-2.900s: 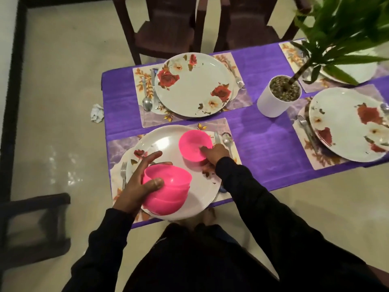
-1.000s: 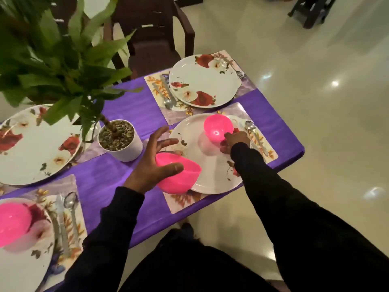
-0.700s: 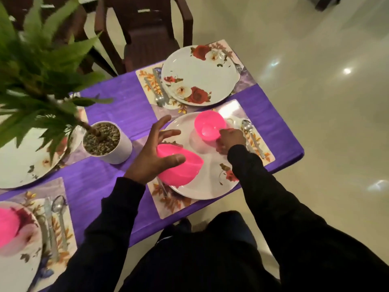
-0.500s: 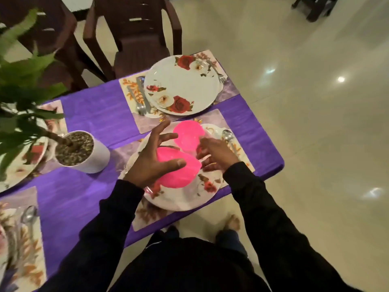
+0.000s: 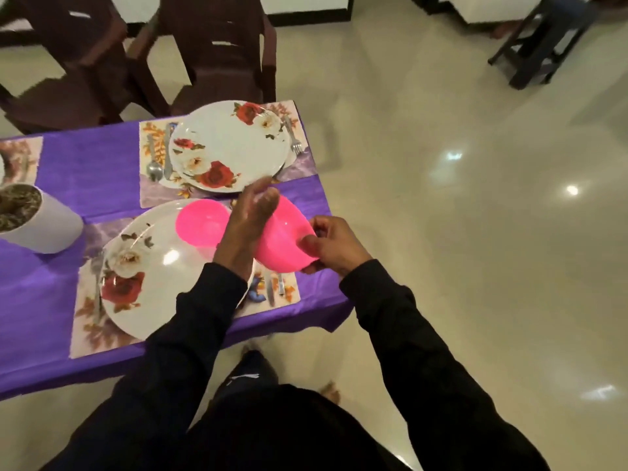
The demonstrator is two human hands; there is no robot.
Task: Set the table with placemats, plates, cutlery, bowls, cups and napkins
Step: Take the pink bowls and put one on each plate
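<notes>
Your right hand point(image 5: 334, 246) pinches the raised bowl point(image 5: 283, 237), your left hand point(image 5: 249, 226) flat against it; the bare far plate point(image 5: 227, 147) lies far-left.

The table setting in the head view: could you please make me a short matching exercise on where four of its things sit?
Things:
1. near plate
2. far plate
3. held pink bowl
4. white plant pot

Places:
A. between both hands
B. left edge of the picture
C. bears a pink bowl
D. bears no bowl

Pairs: 1-C, 2-D, 3-A, 4-B
</notes>
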